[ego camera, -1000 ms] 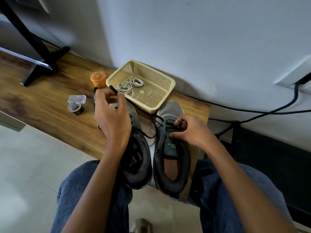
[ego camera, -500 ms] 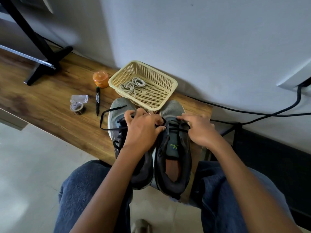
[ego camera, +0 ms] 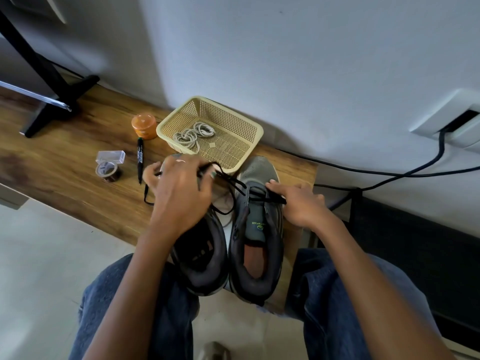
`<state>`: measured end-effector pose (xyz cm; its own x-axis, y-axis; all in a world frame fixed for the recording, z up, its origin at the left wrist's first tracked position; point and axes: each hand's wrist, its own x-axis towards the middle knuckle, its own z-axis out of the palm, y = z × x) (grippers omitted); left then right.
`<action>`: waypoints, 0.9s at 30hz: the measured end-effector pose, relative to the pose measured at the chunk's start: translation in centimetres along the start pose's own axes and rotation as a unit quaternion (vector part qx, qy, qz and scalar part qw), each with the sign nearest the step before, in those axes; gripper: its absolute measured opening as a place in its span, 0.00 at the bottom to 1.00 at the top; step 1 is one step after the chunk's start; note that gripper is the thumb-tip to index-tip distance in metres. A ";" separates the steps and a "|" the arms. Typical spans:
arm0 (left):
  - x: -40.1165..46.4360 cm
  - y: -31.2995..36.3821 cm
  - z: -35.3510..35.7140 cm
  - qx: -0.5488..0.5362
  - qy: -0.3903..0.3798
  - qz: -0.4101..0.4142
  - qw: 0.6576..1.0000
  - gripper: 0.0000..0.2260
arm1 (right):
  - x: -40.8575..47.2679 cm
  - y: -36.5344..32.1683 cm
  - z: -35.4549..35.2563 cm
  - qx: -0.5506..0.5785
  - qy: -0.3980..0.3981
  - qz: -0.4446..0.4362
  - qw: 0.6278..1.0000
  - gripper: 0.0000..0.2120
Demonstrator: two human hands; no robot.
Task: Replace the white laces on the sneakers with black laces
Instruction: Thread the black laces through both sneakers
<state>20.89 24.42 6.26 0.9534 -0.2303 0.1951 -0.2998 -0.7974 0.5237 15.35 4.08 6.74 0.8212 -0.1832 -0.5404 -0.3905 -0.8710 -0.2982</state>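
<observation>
Two dark grey sneakers stand side by side on the wooden bench, toes toward the wall. The right sneaker point(ego camera: 255, 245) has a black lace point(ego camera: 235, 181) threaded through its front eyelets. My left hand point(ego camera: 181, 193) hovers over the left sneaker point(ego camera: 200, 258), fingers closed on the black lace, which runs taut to the right shoe. My right hand point(ego camera: 298, 203) rests on the right sneaker's side, fingers pressed on the lace crossing there. The white laces point(ego camera: 193, 135) lie coiled in the beige basket point(ego camera: 249, 152) behind the shoes.
On the wooden bench point(ego camera: 65, 183) lie a black marker point(ego camera: 140, 158), an orange jar point(ego camera: 143, 126) and a tape roll point(ego camera: 107, 170) under a clear box. A black stand foot point(ego camera: 55, 110) is at far left. Black cables point(ego camera: 389, 174) run along the wall at right.
My left hand dropped from near the basket to the shoes, then pulled left and up with the black lace, drawing it taut. My right hand slid to the right sneaker's outer side.
</observation>
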 end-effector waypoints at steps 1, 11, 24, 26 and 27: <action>0.0 0.0 -0.3 -0.028 0.044 -0.017 0.999 0.12 | 0.0 0.0 0.0 0.004 -0.001 0.004 1.000 0.32; 0.0 0.8 0.0 -0.088 0.142 -0.121 0.979 0.10 | 0.5 0.0 0.4 -0.002 -0.002 0.010 1.000 0.27; -0.8 2.1 3.7 0.089 -0.100 0.040 0.990 0.07 | 0.7 -0.2 0.5 -0.006 -0.002 0.001 1.000 0.31; -0.6 2.0 3.3 0.087 -0.091 0.027 0.992 0.07 | 0.7 -0.1 0.5 -0.013 -0.001 0.004 1.000 0.31; -0.5 1.8 3.1 0.090 -0.082 0.021 0.992 0.06 | 0.7 -0.1 0.6 -0.021 0.001 0.006 1.000 0.30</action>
<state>19.97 21.37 4.59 0.9372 -0.3422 0.0679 -0.3430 -0.8682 0.3586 15.70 4.26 5.94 0.8173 -0.1943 -0.5424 -0.3827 -0.8868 -0.2590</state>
